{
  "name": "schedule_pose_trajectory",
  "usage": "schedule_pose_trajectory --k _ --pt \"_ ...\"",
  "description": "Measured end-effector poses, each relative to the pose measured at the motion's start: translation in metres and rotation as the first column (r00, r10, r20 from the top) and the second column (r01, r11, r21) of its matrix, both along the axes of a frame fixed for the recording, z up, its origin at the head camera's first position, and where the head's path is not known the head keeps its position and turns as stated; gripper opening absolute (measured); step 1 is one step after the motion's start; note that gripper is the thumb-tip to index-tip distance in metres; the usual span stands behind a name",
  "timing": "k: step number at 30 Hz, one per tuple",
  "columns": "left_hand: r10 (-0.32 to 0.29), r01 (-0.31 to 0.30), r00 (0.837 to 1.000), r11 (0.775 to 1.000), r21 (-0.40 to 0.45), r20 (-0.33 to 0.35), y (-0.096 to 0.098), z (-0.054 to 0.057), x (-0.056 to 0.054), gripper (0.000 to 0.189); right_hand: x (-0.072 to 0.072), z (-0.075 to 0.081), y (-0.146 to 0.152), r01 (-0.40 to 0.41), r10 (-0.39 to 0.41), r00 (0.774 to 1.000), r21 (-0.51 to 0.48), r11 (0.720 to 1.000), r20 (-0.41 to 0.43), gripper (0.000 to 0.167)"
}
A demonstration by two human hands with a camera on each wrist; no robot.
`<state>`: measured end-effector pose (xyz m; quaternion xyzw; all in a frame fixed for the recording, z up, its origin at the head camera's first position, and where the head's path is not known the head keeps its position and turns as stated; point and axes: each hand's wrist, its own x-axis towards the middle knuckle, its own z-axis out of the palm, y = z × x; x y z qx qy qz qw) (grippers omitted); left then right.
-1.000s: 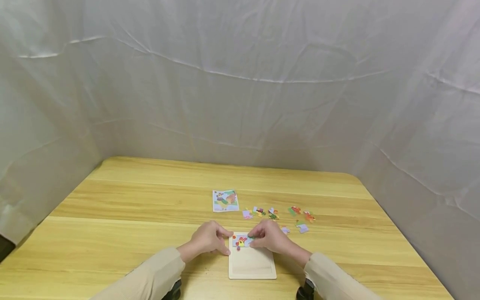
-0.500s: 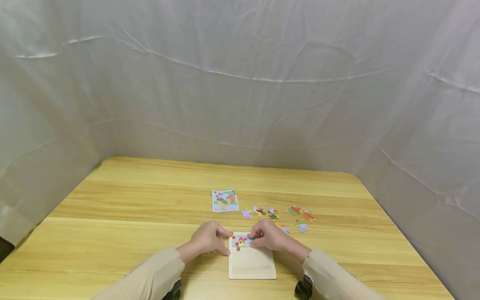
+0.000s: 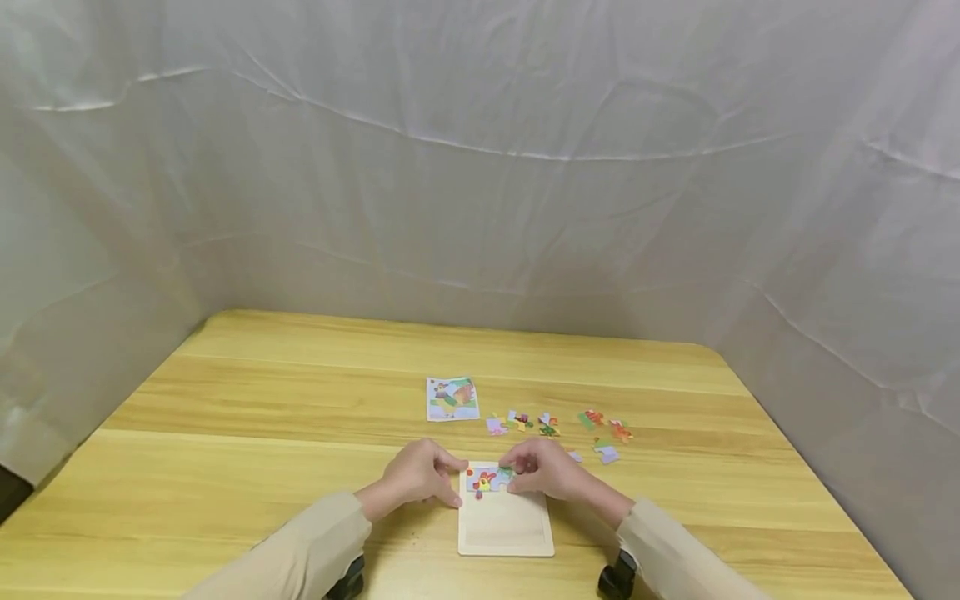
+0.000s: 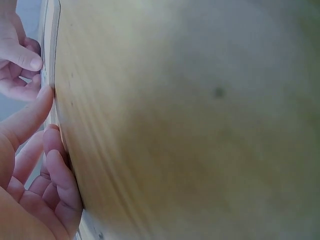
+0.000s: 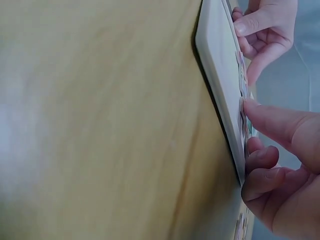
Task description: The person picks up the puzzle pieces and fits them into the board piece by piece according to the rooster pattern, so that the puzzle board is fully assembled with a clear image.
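Observation:
A pale wooden puzzle tray (image 3: 506, 529) lies flat on the table in front of me. Joined pieces with a red and yellow bird's head (image 3: 483, 481) fill part of its top left. My left hand (image 3: 418, 475) holds the tray at its upper left edge, thumb and forefinger on the rim. At the tray's upper right, my right hand (image 3: 551, 471) pinches a puzzle piece (image 3: 506, 475) with green and lilac print, beside the bird's head. Its fingers hide part of that piece. The right wrist view shows the right thumb (image 5: 267, 117) down on the pieces.
Loose puzzle pieces (image 3: 519, 422) lie beyond the tray, with more pieces (image 3: 607, 454) off to the right. A printed picture card (image 3: 452, 400) of a bird lies behind the left hand. Grey cloth (image 3: 480, 208) walls in the wooden table (image 3: 262, 400).
My right hand has shifted slightly right, uncovering more of the green and lilac piece. The left hand stays at the tray's edge.

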<state>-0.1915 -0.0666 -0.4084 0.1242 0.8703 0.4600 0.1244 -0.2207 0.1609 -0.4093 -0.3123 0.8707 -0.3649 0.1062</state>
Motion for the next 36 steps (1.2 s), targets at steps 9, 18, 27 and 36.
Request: schedule_pose_trajectory --k 9,18,27,36 --pt "0.002 -0.002 1.000 1.000 -0.006 -0.005 -0.0009 0.0019 0.0010 0.044 0.0001 0.0002 0.0027 0.001 -0.001 1.000 0.011 1.000 -0.011 0.022" --pt "0.001 -0.001 1.000 1.000 -0.005 0.007 -0.0001 0.0008 0.0004 0.044 -0.0006 -0.0009 -0.0007 -0.029 0.032 0.998 0.067 0.997 -0.046 0.026" --pt "-0.004 0.004 1.000 1.000 -0.016 0.009 0.0009 0.0014 -0.0008 0.044 -0.0006 0.0021 -0.0016 -0.033 0.044 0.995 0.118 0.992 -0.088 0.025" --pt "-0.040 0.037 0.998 0.998 -0.055 -0.044 0.0004 0.0015 0.0003 0.044 -0.0018 -0.0007 -0.0037 -0.023 0.039 0.992 0.135 0.991 -0.121 0.025"
